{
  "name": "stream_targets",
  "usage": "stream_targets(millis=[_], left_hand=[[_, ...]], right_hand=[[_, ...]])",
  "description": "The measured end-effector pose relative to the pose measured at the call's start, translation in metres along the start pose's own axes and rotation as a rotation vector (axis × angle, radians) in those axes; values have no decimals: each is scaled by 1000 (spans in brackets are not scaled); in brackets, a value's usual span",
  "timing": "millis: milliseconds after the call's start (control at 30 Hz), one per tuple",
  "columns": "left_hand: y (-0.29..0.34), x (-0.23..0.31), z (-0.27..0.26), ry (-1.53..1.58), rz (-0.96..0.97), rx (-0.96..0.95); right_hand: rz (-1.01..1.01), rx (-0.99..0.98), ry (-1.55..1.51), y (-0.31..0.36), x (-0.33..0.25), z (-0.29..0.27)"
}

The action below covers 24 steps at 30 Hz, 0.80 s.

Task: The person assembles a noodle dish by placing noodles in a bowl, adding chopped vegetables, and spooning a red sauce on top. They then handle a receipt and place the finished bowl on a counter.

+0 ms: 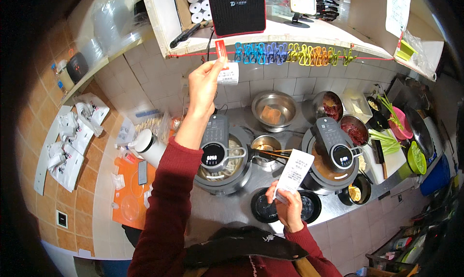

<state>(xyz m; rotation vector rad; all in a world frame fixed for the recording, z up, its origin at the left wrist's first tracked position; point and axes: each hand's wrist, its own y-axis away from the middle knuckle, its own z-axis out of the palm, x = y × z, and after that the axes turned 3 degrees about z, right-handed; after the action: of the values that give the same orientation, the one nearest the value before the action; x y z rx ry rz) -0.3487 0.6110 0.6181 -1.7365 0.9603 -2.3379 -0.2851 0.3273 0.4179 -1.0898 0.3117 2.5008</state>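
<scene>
Raised toward the shelf edge, my left hand (205,84) has its fingers pinched on a small orange-red strip (221,49). A white printed paper slip (228,74) sits right behind those fingers; whether they grip it too is hidden. Low over the counter, my right hand (288,207) holds a long white printed receipt (296,170) upright between thumb and fingers. Behind that receipt stand two round electric cookers, one on the left (227,180) and one on the right (316,173). Black oval trays (263,207) lie below my right hand.
Colored clips (275,54) hang on a red line under the shelf, beneath a black printer-like box (238,12). Steel bowls (274,108), a small pot (266,144) and a knife (379,156) by green vegetables (385,142) crowd the counter. Wrapped bags (67,154) hang left.
</scene>
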Motion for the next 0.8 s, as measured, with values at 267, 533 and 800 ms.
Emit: stream_targets(millis=[267,533,800], left_hand=[[-21,26,9,261,11,36],[-28,57,9,378,-139,-53],[-23,68,40,434,-170,-164]], right_hand=[[-4,18,-15,-1,5,-20],[28,-21,-64,-12,8,-23],[0,-30,-83,-21,-7,-18]])
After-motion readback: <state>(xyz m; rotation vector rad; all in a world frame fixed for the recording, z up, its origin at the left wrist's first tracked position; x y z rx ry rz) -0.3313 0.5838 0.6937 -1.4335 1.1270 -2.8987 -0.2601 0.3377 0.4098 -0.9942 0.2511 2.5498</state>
